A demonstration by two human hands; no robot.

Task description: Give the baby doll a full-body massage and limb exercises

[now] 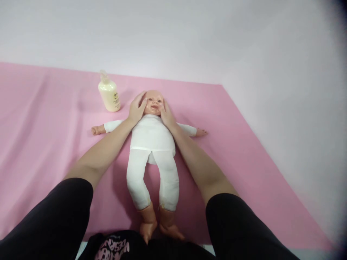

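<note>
Grip: both hands laid open, fingers spread and flat, cupping the head of a baby doll (153,135) from either side. Left hand (137,108) lies on the doll's cheek and temple at the picture's left, fingertips reaching up to the brow. Right hand (166,115) lies on the opposite cheek, fingers running up along the side of the face. Neither hand pinches or lifts anything; the palms rest against the head.

Doll: lying on its back between the two forearms, head held within the grip, body stretching from the grip back toward the person. White long-sleeved top and white leggings. Arms spread out to both sides, bare hands showing just beyond the sleeves, outward of each wrist. Legs straight, slightly parted; bare feet nearest the person, touching or just above the dark clothing at the lower edge.

Pink cloth (40,144): covers the surface under the doll, somewhat creased on the left-hand side, its far edge beyond the grip.

Lotion bottle (109,94): cream-coloured, pump top, standing upright on the cloth, beyond and to the left of the left hand, near the doll's head but apart from it.

Sleeves (54,220): black, pushed up above both elbows, forearms bare.

Wall (189,36): pale, plain, behind the cloth.
</note>
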